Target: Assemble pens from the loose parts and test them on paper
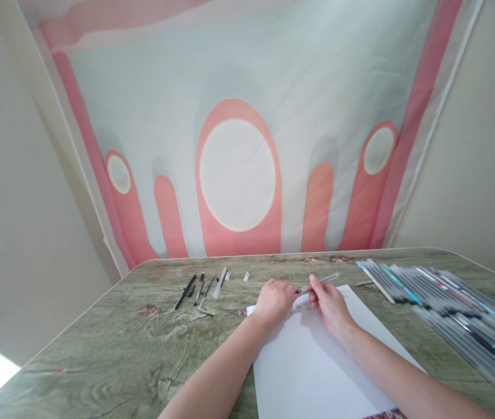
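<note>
Both hands meet over the top end of a white sheet of paper (312,372). A slim translucent pen (329,278) lies slantwise between them, its clear end pointing up to the right. My right hand (328,302) pinches the pen's barrel between thumb and fingers. Closed around the dark end of the pen is my left hand (276,301), its fingertips mostly hidden behind the back of the hand. Small dark marks (303,308) show on the paper just below the hands.
Several pens lie in rows (443,297) on the right of the wood-patterned table (111,361). To the left are a black pen (185,292), other pen parts and a clear tube (220,283). A small translucent piece (246,277) lies farther back. A patterned cloth (238,174) hangs behind.
</note>
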### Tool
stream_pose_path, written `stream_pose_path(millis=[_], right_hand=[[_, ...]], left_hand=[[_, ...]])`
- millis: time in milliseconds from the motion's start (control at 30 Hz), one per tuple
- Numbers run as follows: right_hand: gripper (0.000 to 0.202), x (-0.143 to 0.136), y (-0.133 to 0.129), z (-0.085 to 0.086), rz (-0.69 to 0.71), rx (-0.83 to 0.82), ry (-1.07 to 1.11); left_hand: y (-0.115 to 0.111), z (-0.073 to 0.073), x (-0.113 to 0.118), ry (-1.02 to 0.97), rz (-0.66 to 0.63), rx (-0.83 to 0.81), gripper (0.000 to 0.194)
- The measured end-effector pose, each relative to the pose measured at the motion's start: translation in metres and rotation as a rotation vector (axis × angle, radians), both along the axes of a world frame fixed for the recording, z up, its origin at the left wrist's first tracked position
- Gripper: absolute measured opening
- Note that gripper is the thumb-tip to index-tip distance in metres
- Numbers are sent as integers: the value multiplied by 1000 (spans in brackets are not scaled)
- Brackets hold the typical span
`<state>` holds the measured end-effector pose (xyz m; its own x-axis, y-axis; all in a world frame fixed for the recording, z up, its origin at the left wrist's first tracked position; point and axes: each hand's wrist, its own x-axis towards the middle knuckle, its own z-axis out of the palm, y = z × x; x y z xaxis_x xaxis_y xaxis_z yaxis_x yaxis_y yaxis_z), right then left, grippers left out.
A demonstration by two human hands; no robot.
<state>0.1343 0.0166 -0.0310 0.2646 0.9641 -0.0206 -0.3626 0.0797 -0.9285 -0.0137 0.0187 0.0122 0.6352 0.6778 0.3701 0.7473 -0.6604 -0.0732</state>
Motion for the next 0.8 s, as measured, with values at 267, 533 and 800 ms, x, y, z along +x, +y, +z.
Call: stream_pose_path(millis=[267, 533, 800], right_hand=[[39, 2, 0, -3, -39, 1, -19], [40, 2, -1, -1, -42, 0, -46], [39, 1, -2, 5, -43, 20, -38]], left_hand=[[-3, 1, 4, -11, 21, -44, 33], [-1, 1, 1, -22, -14, -11, 33], [-4, 3, 0, -46, -39, 31, 34]])
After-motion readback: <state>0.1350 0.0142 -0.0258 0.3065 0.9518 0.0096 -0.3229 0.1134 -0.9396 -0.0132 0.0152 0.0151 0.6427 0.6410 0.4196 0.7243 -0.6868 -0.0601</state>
